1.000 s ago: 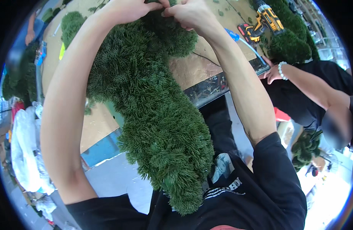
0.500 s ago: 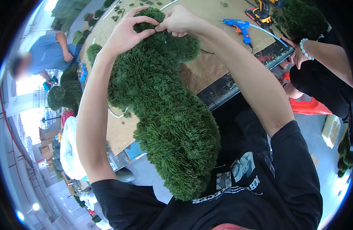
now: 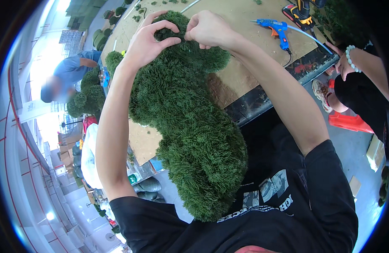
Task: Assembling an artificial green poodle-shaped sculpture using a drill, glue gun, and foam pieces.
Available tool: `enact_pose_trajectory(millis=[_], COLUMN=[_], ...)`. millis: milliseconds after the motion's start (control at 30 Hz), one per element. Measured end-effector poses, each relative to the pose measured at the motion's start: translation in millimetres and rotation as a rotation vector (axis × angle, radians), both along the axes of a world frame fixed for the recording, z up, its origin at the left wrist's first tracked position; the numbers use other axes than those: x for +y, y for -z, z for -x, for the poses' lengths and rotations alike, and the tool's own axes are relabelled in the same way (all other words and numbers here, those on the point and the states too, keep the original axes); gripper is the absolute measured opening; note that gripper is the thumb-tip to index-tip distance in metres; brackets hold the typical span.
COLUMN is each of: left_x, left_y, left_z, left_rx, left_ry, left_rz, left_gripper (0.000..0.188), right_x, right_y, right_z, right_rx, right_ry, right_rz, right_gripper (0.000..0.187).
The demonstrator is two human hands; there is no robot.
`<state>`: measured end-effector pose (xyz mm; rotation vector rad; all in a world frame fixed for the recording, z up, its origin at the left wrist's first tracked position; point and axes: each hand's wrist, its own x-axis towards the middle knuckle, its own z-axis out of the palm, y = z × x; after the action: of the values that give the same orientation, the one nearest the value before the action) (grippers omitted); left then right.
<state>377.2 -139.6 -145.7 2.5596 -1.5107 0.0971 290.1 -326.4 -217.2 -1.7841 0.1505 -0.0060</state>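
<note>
A large, lumpy piece of green artificial foliage (image 3: 198, 139) stretches from my chest up over the table, with rounded lobes at its far end. My left hand (image 3: 150, 40) curves around the rounded clump (image 3: 174, 19) at that end, thumb and forefinger apart with greenery showing between them. Close beside it on the right, my right hand (image 3: 208, 30) is closed in a pinch against the foliage. Whatever lies between its fingertips is too small or hidden to make out.
On the brown-topped table (image 3: 241, 78), a blue glue gun (image 3: 279, 31) with a cable lies right of my hands, near a yellow-black power drill (image 3: 302, 17). A co-worker's hand (image 3: 344, 63) with a beaded bracelet is at the right edge. Another person (image 3: 68, 80) bends at left.
The scene has shifted slightly right and down in view. My left thumb and forefinger have parted from my right fingertips, which they almost met before. The person at left leans lower.
</note>
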Motion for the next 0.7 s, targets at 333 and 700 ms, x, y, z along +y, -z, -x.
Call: enact_pose_trajectory(millis=[333,700], left_x=[6.0,6.3], left_y=[-0.2,4.0], left_z=[-13.4,-9.7], left_rx=[0.093,0.120], left_ry=[0.050,0.050], left_rz=[0.006,0.041], left_gripper=[0.022,0.022], right_x=[1.0,5.4], right_y=[-5.2,-2.1], right_z=[4.7,-0.3], right_rx=[-0.008,0.033], right_ry=[0.007,0.048], right_rz=[-0.043,0.007], right_gripper=[0.031,0.027])
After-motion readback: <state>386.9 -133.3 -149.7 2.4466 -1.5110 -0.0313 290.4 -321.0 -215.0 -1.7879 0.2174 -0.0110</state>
